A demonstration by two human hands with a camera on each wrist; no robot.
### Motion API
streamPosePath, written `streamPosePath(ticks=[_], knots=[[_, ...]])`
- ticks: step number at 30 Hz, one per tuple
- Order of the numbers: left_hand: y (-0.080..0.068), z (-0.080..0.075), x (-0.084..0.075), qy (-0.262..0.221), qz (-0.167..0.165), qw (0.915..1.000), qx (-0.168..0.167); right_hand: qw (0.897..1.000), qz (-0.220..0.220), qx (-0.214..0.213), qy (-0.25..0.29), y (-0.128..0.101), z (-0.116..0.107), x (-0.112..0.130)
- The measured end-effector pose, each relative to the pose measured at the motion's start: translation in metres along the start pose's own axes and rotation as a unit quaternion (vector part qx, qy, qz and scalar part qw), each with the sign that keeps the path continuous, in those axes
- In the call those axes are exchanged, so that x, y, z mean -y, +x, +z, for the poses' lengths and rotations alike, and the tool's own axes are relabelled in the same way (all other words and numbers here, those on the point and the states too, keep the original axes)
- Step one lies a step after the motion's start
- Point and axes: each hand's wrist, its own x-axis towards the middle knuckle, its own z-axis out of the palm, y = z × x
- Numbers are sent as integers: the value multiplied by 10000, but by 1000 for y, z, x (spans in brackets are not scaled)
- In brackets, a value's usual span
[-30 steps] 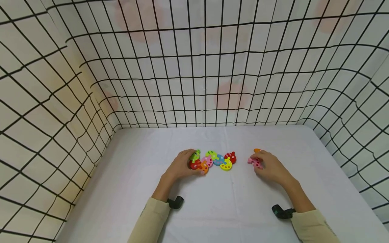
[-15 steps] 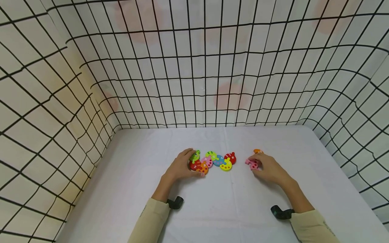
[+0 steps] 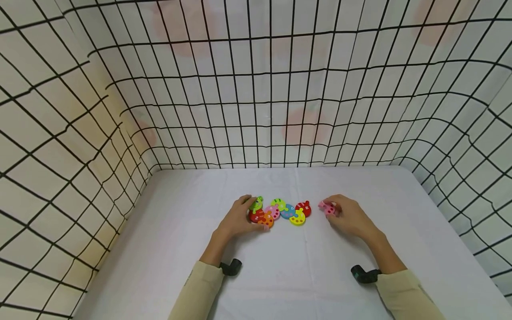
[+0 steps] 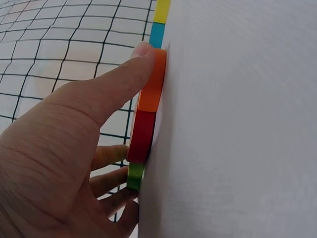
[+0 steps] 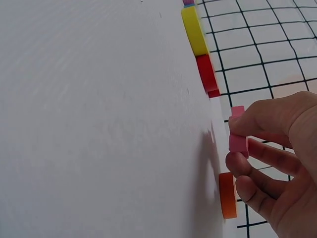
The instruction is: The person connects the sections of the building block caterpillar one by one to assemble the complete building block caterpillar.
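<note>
Several round, numbered puzzle pieces form a wavy caterpillar puzzle [image 3: 289, 211] on the white cloth, with a green head piece [image 3: 257, 204] at its left end. My left hand [image 3: 237, 218] holds that end. In the left wrist view its thumb presses the orange piece [image 4: 153, 82], and its fingers curl by the red piece [image 4: 142, 135] and the green head. My right hand [image 3: 352, 216] pinches a pink dotted puzzle piece [image 3: 329, 208] between thumb and fingers. That piece is above the cloth, right of the red end piece [image 3: 303, 208].
A loose orange piece [image 5: 227, 196] lies on the cloth below the right fingers in the right wrist view; the hand hides it in the head view. White walls with a black grid [image 3: 256, 102] enclose the table [image 3: 264, 284] at the back and sides.
My right hand has moved left with the pink piece, toward the caterpillar puzzle's red end, and now covers the loose orange piece in the head view. My left hand has stayed in place.
</note>
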Motion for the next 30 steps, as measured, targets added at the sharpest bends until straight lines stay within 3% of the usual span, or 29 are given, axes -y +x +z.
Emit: streamPosePath(ticks=[9,20,30], knots=[[0,0,-1,-104,-129,9999,-41,9993,74,19,354,13,11,5],[0,0,-2,-103,-123,9998,-89,9997,-131,-114,181,31,22,13],[-1,0,-1,22,-29,10000,-21,9989,-370,44,281,40,24,18]])
